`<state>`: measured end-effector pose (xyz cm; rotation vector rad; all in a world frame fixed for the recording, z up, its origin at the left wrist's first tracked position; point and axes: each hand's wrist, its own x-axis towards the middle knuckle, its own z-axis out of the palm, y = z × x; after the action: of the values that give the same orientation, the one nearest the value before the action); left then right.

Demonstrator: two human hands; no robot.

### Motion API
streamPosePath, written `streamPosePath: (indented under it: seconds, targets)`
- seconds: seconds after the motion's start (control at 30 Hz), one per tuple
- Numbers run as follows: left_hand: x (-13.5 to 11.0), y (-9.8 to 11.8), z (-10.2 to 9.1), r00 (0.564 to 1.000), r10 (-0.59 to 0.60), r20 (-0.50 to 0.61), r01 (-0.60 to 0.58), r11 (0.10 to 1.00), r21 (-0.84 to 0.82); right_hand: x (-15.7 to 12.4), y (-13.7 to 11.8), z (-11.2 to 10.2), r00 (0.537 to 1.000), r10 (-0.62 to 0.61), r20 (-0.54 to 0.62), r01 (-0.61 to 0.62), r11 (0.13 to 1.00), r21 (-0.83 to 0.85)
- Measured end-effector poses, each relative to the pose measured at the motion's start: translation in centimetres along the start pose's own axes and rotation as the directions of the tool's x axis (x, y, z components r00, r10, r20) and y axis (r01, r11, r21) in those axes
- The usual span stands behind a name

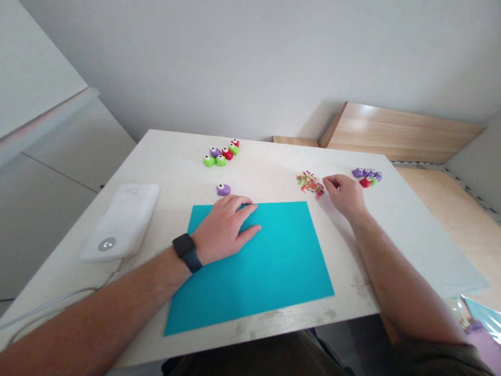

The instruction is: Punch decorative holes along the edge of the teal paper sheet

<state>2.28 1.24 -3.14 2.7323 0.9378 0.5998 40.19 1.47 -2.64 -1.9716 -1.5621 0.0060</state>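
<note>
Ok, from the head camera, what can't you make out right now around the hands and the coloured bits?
Right hand: its own fingers hide whether they pinch anything.
Coloured bits: too small in the head view to tell shapes or count.
Right group of craft punches: they overlap, hiding their rear parts.
Teal sheet: the left hand hides what lies beneath it.
Coloured packet: cut off by the head view's lower right corner.

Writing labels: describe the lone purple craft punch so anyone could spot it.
On the white table, find the teal paper sheet under the left hand. Just beyond that hand sits a small purple plastic craft punch, alone, unlike the punches clustered in two groups.
</note>
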Motion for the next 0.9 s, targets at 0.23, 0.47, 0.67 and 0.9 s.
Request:
streamPosePath:
  seconds: [0.23,0.47,0.67,0.9]
  targets:
    - [-0.1,0.0,0.1,1.0,0.0,0.002,0.0,1.0,0.013,-0.2,-0.2,-0.1,0.999,0.011,-0.044,-0.011,1.0,-0.002]
    - [-0.2,0.2,-0.1,1.0,-0.006,-0.002,0.006,1.0,0.004,-0.5,-1.0,-0.4,0.995,-0.013,-0.101,0.014,1.0,0.015]
    - [-0.2,0.3,0.0,1.0,-0.004,-0.018,0.004,1.0,0.006,-0.9,-2.1,-0.4,0.978,-0.179,-0.104,0.182,0.983,0.022]
    - [-0.2,0.3,0.0,1.0,-0.016,-0.023,0.016,1.0,-0.002,-2.0,-5.3,0.0,0.941,-0.339,-0.012,0.339,0.938,0.079]
